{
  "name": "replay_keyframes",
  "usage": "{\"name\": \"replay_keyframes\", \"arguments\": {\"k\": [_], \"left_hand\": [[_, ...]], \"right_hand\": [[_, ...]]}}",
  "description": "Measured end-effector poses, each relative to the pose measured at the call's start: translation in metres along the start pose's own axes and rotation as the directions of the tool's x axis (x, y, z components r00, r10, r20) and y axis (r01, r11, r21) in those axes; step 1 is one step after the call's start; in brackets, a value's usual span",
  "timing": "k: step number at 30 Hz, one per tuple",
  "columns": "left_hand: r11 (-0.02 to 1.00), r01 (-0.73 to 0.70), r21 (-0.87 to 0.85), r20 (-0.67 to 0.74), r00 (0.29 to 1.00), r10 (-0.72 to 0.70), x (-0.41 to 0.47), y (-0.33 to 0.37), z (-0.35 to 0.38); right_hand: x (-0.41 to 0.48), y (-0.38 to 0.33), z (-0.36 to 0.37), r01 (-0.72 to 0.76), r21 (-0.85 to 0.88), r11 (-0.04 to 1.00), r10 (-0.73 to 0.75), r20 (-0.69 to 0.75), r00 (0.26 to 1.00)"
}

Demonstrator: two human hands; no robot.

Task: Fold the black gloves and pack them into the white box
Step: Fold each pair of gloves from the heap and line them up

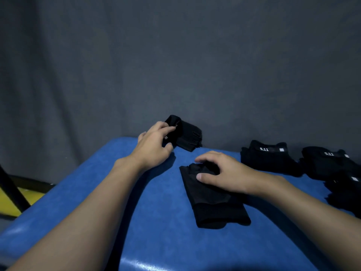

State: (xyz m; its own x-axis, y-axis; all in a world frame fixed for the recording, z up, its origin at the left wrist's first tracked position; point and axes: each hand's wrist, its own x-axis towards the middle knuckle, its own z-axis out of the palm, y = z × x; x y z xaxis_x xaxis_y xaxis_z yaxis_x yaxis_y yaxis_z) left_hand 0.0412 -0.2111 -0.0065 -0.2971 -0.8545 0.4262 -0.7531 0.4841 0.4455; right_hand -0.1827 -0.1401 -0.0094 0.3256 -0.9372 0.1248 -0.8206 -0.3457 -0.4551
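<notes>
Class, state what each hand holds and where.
The left hand grips the folded glove by its left end; right hand grips the flat glove at its far end.

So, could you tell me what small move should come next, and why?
Probably draw the bundled glove back toward the flat glove: the left hand grips it at the table edge farthest away, while the right hand holds the flat one mid-table, so pairing seems next.

**Dark gloves, partly covered and cropped**

The right grip (220, 173) covers the top of the flat glove (214, 204) beneath it. The left grip (154, 145) hides its fingertips behind the folded glove (187, 135). The glove pile (340, 173) runs off the right edge, and its dark pieces cannot be counted. The white tags (281, 150) are too small to read.
</notes>
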Motion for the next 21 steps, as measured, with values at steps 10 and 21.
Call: {"name": "replay_keyframes", "arguments": {"k": [10, 21], "left_hand": [[0.953, -0.219, -0.210, -0.119, 0.973, 0.198, -0.029, 0.047, -0.026], [0.767, -0.105, -0.633, -0.142, 0.990, 0.018, -0.045, 0.082, -0.039]], "right_hand": [[-0.007, -0.011, -0.019, 0.024, 0.263, 0.964, 0.048, -0.264, 0.963], [-0.009, -0.030, -0.024, 0.128, 0.307, 0.943, -0.029, -0.307, 0.951]]}}
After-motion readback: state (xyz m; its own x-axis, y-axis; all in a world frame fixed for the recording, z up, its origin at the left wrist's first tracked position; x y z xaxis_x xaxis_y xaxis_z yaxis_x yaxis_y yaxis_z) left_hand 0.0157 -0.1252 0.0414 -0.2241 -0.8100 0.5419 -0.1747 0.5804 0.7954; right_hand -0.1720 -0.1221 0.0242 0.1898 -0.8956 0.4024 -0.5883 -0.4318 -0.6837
